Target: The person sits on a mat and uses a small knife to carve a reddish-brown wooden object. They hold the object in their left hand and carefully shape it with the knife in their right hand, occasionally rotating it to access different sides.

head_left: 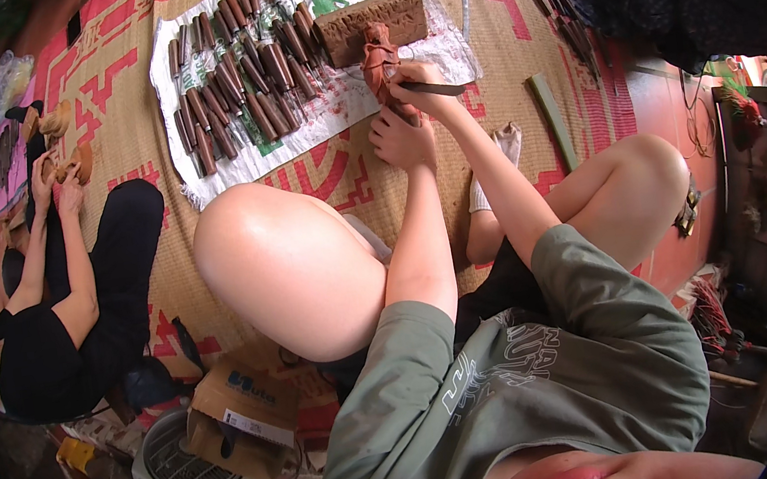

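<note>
A reddish-brown carved wooden figurine (377, 51) rests its upper end against a brown rectangular block (342, 35) with a rough, notched face. My left hand (404, 143) is closed around the figurine's lower end, close to my legs. Just above it, my right hand (422, 81) grips a carving tool (441, 88) whose dark handle sticks out to the right. The tool's tip is at the figurine's side, mostly hidden by my fingers. Left of the block, several carving tools with brown wooden handles (268, 111) lie in rows on a white printed sheet (272, 162).
A red-patterned woven mat (129, 108) spreads beneath everything. A green strip (552, 120) lies beyond my right foot. More tools (567, 17) line the far right. At left, another person's hands (59, 178) hold a pale wooden piece. A cardboard box (244, 418) and a fan (186, 469) stand lower left.
</note>
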A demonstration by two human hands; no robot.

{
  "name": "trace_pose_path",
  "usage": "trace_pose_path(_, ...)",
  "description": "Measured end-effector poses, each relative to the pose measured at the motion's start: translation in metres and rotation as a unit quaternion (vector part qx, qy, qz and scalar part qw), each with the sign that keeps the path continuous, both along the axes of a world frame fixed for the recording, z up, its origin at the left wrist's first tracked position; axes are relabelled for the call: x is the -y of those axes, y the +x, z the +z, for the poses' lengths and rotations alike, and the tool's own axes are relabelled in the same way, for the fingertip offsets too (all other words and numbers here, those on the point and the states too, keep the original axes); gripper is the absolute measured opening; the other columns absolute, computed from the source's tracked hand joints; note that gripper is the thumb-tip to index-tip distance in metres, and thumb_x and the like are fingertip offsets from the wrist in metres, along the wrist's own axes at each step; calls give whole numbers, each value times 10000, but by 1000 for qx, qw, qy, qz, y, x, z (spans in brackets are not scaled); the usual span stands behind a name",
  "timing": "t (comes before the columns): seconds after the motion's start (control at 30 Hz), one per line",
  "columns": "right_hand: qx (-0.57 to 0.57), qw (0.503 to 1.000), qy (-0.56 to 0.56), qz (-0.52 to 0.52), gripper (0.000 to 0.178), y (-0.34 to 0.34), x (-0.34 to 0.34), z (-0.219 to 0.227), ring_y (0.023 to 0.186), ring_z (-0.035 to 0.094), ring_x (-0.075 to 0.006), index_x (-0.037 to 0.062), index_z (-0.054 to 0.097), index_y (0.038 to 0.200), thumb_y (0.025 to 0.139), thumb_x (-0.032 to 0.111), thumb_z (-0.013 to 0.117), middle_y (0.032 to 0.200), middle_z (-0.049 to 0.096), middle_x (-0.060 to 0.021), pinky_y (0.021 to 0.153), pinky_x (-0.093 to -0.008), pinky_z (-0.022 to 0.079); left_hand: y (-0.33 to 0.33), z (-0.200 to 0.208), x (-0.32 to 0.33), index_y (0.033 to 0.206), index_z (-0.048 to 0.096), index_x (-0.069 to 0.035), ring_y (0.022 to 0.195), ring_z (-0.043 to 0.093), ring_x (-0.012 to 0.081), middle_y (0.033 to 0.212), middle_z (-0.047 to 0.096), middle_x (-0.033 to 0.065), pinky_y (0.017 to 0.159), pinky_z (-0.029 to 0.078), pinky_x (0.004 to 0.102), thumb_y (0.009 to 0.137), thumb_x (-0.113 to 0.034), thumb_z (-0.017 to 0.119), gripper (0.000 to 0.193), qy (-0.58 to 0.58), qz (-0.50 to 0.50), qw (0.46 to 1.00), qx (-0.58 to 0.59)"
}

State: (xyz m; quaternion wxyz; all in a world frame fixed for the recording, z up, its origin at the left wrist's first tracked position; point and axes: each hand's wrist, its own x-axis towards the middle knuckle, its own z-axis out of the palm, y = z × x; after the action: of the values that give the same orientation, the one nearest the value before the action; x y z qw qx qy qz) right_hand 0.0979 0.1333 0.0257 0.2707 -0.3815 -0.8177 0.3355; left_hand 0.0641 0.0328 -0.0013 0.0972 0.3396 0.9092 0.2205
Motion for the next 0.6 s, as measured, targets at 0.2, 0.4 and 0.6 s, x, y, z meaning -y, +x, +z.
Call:
trace_pose_path(0.2, -53, 998, -9, -41, 119, -2, 0, -4, 634, 604, -209, -4, 626, 757, 702, 95, 659, 700, 613, -111, 611, -309, 485, 0, -3, -1, 1059, 482, -84, 879, 544, 320, 946, 504, 115, 661, 500, 445, 650, -329, 705, 526, 13, 0, 1000, -24)
trace_pose_path(0.4, 11, 999, -34, 6, 130, 3, 9, 3, 634, 612, -236, 0, 615, 715, 680, 117, 659, 693, 611, -119, 606, -320, 490, 2, -7, -1, 1091, 477, -70, 910, 525, 315, 969, 500, 109, 652, 465, 448, 706, -368, 694, 533, 12, 11, 1000, -15)
trace_pose_path(0.6, -25, 999, 14, -15, 122, -3, 0, 1, 644, 606, -266, -1, 613, 724, 689, 108, 653, 683, 601, -129, 612, -334, 490, 4, -3, -1, 1061, 487, -89, 893, 547, 312, 949, 510, 105, 647, 503, 433, 692, -364, 685, 501, 11, 9, 999, -42)
